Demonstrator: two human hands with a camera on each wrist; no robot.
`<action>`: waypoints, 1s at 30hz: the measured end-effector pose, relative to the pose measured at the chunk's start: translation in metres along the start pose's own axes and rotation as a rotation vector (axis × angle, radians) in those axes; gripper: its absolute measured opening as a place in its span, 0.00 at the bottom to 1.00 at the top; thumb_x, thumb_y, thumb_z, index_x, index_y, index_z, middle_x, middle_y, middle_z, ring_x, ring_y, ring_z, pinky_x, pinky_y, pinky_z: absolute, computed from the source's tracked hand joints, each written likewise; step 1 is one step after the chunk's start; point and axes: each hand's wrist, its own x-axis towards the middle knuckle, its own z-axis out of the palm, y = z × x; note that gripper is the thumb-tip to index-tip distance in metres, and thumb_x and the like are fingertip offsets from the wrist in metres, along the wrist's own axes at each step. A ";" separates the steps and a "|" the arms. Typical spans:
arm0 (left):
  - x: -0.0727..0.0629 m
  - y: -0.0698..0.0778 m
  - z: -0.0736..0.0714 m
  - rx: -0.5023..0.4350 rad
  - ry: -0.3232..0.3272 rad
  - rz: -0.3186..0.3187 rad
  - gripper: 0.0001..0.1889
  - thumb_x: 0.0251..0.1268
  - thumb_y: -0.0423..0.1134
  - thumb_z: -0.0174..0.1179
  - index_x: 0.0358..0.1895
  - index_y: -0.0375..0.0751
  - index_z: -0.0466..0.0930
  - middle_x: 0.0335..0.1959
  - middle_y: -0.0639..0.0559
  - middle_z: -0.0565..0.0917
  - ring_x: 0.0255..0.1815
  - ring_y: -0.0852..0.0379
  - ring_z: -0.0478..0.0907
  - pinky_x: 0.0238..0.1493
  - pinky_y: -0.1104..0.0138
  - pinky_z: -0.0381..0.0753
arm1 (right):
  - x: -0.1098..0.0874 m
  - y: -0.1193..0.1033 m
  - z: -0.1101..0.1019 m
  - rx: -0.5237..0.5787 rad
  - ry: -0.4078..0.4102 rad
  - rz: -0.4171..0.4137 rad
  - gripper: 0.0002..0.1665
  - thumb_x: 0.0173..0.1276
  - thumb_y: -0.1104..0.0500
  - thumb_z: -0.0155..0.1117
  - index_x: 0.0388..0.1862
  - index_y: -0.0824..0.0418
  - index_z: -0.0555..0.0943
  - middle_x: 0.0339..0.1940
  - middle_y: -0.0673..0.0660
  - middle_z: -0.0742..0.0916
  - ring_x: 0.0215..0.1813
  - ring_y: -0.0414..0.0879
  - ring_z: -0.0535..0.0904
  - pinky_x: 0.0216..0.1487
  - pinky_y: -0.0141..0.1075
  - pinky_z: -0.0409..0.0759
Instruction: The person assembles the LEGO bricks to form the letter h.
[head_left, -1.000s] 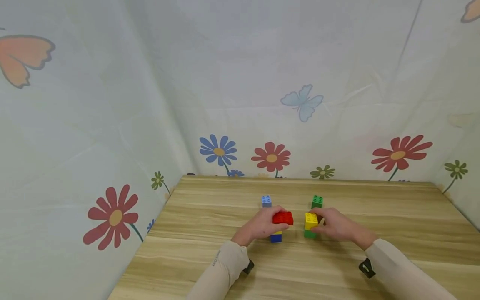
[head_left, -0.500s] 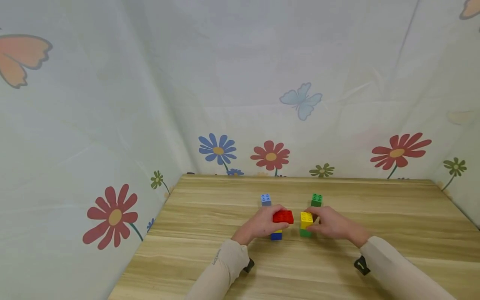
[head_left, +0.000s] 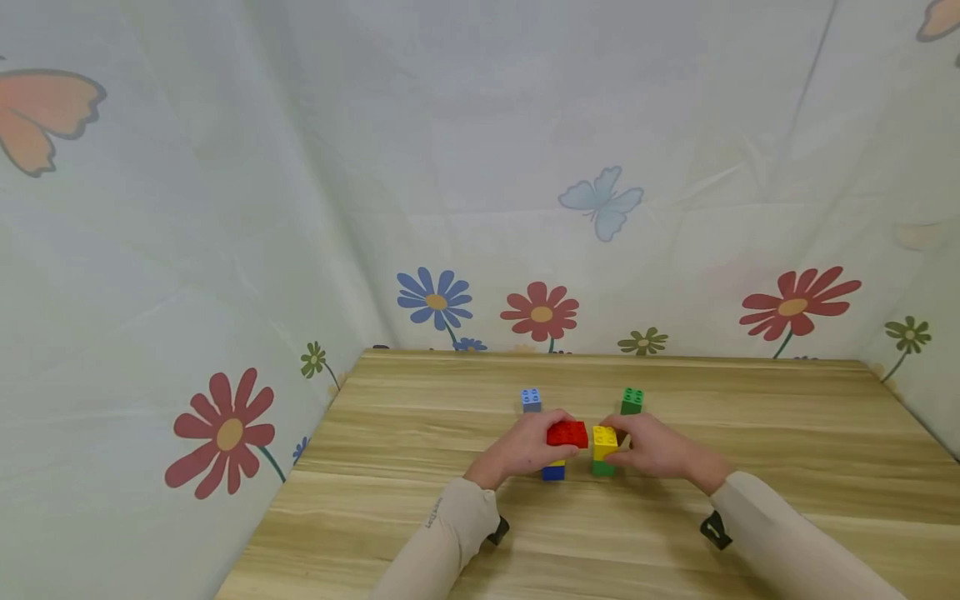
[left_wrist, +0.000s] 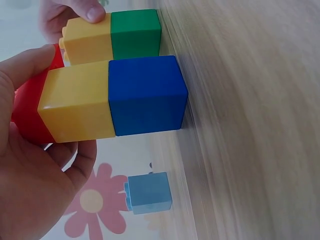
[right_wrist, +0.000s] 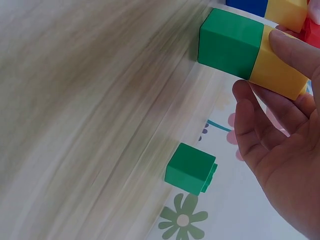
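Note:
My left hand (head_left: 517, 451) grips a long red brick (head_left: 567, 434) between thumb and fingers. Under that brick, a yellow brick (left_wrist: 77, 102) sits on a dark blue brick (left_wrist: 147, 95), all one stack. To the right, my right hand (head_left: 662, 450) pinches another yellow brick (head_left: 604, 442), which is joined on top of a green brick (right_wrist: 231, 43). Both stacks stand upright on the table, or very close to it. A narrow gap separates the red brick from the right-hand stack in the head view.
A light blue brick (head_left: 531, 400) stands behind my left hand. Behind my right hand is a second green brick (head_left: 632, 401). The wooden table (head_left: 420, 417) ends at the back against a flower-printed curtain (head_left: 480, 208).
My right hand has moved left with the yellow and green bricks, narrowing the gap to the red brick. The left hand and its stack have stayed nearly still.

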 end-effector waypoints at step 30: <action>0.001 -0.001 0.001 -0.023 0.004 0.022 0.21 0.61 0.51 0.63 0.54 0.50 0.74 0.43 0.62 0.77 0.41 0.64 0.73 0.40 0.73 0.76 | 0.006 -0.002 0.008 0.010 -0.007 -0.007 0.23 0.60 0.52 0.70 0.53 0.56 0.77 0.40 0.43 0.81 0.40 0.42 0.76 0.44 0.35 0.78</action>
